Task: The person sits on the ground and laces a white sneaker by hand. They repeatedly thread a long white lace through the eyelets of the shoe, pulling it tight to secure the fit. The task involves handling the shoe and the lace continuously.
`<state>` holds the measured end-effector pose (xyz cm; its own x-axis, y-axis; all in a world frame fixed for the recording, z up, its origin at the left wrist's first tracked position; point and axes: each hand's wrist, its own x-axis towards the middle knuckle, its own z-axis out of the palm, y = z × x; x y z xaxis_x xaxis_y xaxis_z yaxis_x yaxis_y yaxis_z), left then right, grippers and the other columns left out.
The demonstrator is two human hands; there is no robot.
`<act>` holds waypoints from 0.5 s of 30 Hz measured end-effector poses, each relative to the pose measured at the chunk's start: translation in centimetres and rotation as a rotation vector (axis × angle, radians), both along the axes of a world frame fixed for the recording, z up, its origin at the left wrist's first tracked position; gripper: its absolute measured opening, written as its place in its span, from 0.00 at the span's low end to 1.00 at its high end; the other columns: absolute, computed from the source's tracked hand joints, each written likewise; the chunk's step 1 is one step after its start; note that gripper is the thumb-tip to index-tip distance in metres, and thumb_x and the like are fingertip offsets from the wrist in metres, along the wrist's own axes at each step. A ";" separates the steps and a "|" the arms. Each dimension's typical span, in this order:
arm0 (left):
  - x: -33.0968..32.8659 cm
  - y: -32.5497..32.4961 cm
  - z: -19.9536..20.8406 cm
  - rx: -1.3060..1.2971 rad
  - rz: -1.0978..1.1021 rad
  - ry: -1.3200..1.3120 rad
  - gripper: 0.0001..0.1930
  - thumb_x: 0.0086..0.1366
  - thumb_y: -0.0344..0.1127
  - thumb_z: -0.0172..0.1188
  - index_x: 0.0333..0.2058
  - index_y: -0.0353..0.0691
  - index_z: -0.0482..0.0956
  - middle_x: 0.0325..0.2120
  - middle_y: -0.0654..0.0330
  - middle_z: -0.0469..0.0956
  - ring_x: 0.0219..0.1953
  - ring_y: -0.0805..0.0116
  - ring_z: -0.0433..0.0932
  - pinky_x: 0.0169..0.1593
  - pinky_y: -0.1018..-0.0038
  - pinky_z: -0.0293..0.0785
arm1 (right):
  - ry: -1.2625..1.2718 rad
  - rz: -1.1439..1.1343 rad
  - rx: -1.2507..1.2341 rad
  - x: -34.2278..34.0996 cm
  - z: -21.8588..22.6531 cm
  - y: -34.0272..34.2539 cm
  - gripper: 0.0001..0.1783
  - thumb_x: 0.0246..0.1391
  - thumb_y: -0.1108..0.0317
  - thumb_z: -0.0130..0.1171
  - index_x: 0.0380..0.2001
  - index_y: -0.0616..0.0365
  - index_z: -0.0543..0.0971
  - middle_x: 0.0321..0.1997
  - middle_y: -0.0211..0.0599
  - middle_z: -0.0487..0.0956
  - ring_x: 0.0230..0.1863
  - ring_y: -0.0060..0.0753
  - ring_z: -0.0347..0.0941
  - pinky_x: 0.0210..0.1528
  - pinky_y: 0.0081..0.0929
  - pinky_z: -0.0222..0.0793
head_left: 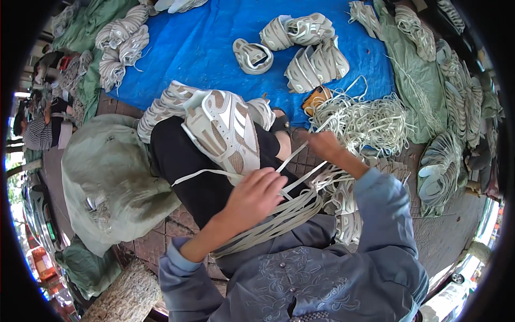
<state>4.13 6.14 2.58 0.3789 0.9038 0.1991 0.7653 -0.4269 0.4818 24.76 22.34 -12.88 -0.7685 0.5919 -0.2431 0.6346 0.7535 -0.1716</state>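
A slate-blue cloth jacket (252, 282) showed body-side of the fingers (272, 183), its front bearing tonal floral embroidery (316, 271) and small round buttons (282, 264). Its long, loose sleeves (383, 214) ended below the fingers in paler blue cuffs (182, 258). Beyond the left fingers were plain black trousers (170, 153) and a dark shoe (280, 122).

Daylight is bright, with glare and bending toward the sides.

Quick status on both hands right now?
Left hand: curled by the toe of the shoe; whether it grips anything cannot be told.
Right hand: closed, slightly blurred, apparently holding a pale lace.
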 end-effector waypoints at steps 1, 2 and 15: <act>1.2 0.6 -0.9 -0.057 -0.024 -0.039 0.22 0.44 0.36 0.61 0.38 0.33 0.70 0.37 0.56 0.70 0.43 0.60 0.68 0.48 0.68 0.63 | -0.168 0.088 -0.033 -1.2 -1.1 0.5 0.14 0.37 0.66 0.56 0.34 0.52 0.76 0.17 0.30 0.75 0.20 0.37 0.74 0.21 0.27 0.69; 2.0 0.8 -1.6 -0.089 -0.038 -0.008 0.21 0.44 0.37 0.61 0.38 0.33 0.69 0.36 0.56 0.70 0.44 0.60 0.67 0.48 0.67 0.62 | -0.254 -0.069 -0.257 -1.6 -1.7 1.4 0.12 0.38 0.66 0.55 0.31 0.53 0.76 0.18 0.31 0.76 0.20 0.35 0.74 0.20 0.26 0.68; 3.5 -1.5 -5.4 0.006 -0.090 0.073 0.18 0.47 0.39 0.58 0.36 0.36 0.70 0.37 0.56 0.69 0.46 0.61 0.66 0.49 0.65 0.62 | 1.288 -0.398 -0.939 4.3 23.5 16.8 0.23 0.49 0.67 0.51 0.49 0.65 0.66 0.43 0.37 0.72 0.44 0.28 0.68 0.50 0.25 0.60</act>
<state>7.60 4.59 -2.77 0.4722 0.8642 0.1736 0.7566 -0.4984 0.4232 29.10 39.12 10.59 -0.5816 0.8129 0.0308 -0.1628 -0.0792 -0.9835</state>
